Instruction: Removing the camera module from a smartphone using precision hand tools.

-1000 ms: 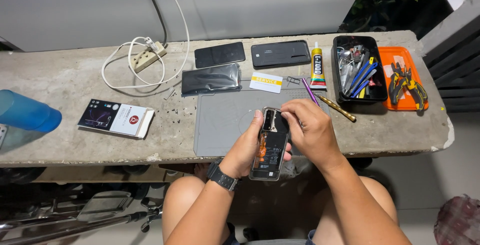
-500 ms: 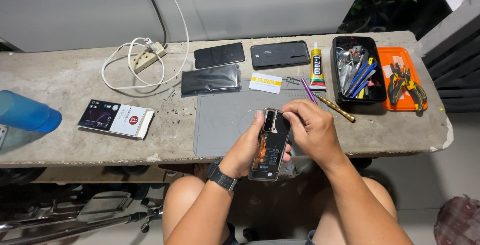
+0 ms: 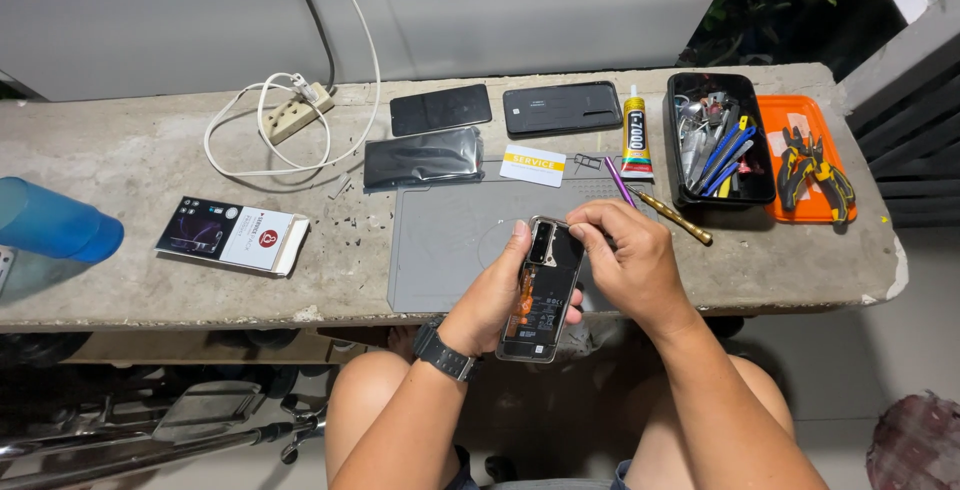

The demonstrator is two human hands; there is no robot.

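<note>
An opened smartphone (image 3: 541,295) with its back cover off shows black and orange inner parts. My left hand (image 3: 497,295) grips it along its left side, just above the front edge of the grey work mat (image 3: 445,240). A black watch sits on that wrist. My right hand (image 3: 630,260) pinches at the phone's upper right corner beside the camera block; whether a small tool is between its fingers I cannot tell.
On the concrete bench lie a brass-handled tool (image 3: 672,216), a purple stick (image 3: 618,181), a glue tube (image 3: 634,135), two dark phones (image 3: 440,109) (image 3: 561,107), a black film pack (image 3: 423,157), a card (image 3: 533,166), a black tool tray (image 3: 718,140), an orange tray with pliers (image 3: 810,162), a power strip (image 3: 296,113), a boxed item (image 3: 232,235), a blue cup (image 3: 55,222).
</note>
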